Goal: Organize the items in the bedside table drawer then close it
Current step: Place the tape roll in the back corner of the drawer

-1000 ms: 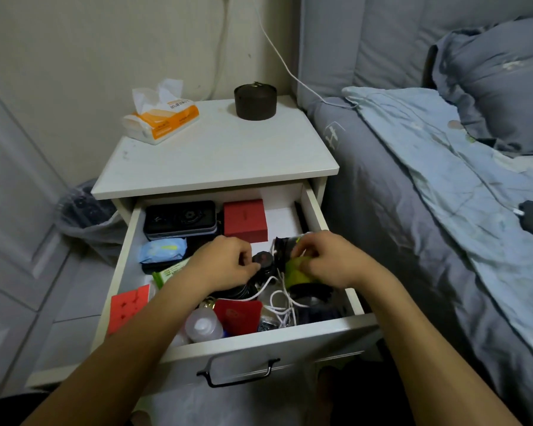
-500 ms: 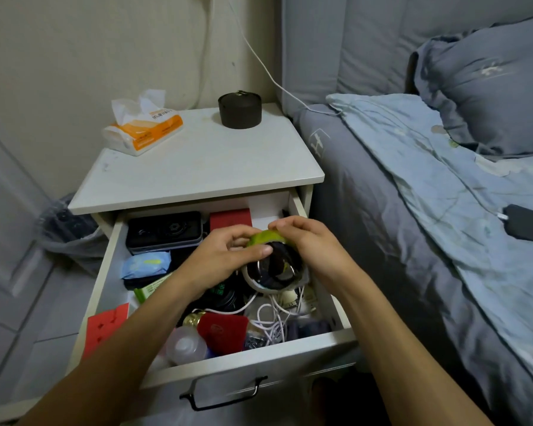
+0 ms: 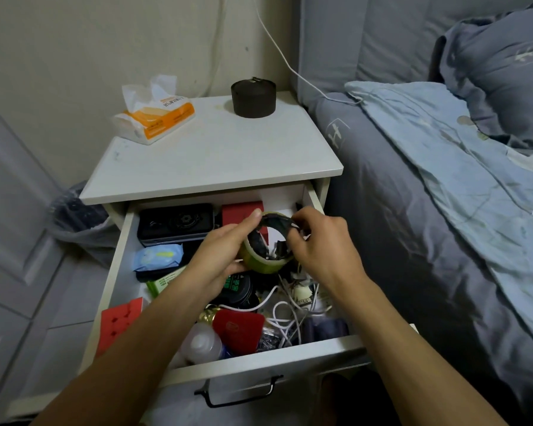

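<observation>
The white bedside table's drawer point(image 3: 259, 365) stands pulled out and full of clutter. Above its middle, both hands hold a green tape roll point(image 3: 263, 262) with a dark inner lining. My left hand point(image 3: 220, 255) grips the roll's left side, thumb on its top rim. My right hand point(image 3: 319, 245) pinches the rim at the upper right. Inside the drawer lie a black case point(image 3: 176, 222), a red box point(image 3: 239, 212), a blue packet point(image 3: 157, 256), a red cube point(image 3: 119, 322), a round black tin point(image 3: 239, 290), a red pouch point(image 3: 239, 329), a small clear bottle point(image 3: 202, 342) and tangled white cables point(image 3: 290, 315).
On the table top point(image 3: 213, 155) sit an orange tissue pack point(image 3: 154, 113) and a dark round container point(image 3: 253, 93). A bed with grey and blue bedding point(image 3: 443, 179) stands close on the right. A black bin bag point(image 3: 74, 213) sits on the floor at the left. The drawer handle point(image 3: 239, 392) faces me.
Both hands lifted the green tape roll out of the drawer's clutter and tilted it, so its dark inside now faces up. The camera moved closer.
</observation>
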Action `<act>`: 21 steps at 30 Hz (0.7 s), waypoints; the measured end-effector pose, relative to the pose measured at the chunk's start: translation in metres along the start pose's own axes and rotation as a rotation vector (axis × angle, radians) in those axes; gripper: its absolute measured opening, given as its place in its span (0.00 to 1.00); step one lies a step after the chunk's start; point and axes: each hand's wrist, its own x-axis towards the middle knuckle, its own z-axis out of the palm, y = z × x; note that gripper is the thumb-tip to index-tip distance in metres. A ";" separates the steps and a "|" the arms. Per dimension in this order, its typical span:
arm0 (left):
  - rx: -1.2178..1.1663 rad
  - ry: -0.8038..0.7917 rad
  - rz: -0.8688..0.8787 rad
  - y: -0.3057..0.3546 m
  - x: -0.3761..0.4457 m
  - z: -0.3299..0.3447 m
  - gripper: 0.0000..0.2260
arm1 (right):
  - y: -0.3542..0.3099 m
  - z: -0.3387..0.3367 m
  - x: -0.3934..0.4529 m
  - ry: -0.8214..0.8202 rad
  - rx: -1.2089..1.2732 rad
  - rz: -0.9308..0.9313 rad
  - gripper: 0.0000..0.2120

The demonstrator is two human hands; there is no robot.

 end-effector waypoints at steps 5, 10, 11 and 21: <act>-0.156 -0.013 -0.100 0.003 0.003 -0.002 0.16 | -0.006 0.007 -0.003 0.094 0.048 -0.094 0.07; -0.105 0.103 -0.054 0.000 0.006 -0.008 0.16 | -0.009 0.007 -0.004 0.144 0.233 0.012 0.03; -0.070 0.152 -0.034 0.000 0.008 -0.011 0.17 | -0.008 0.004 -0.002 0.172 0.285 0.058 0.03; -0.016 0.027 -0.049 0.011 0.023 -0.008 0.12 | 0.021 -0.018 0.007 -0.166 -0.216 0.268 0.09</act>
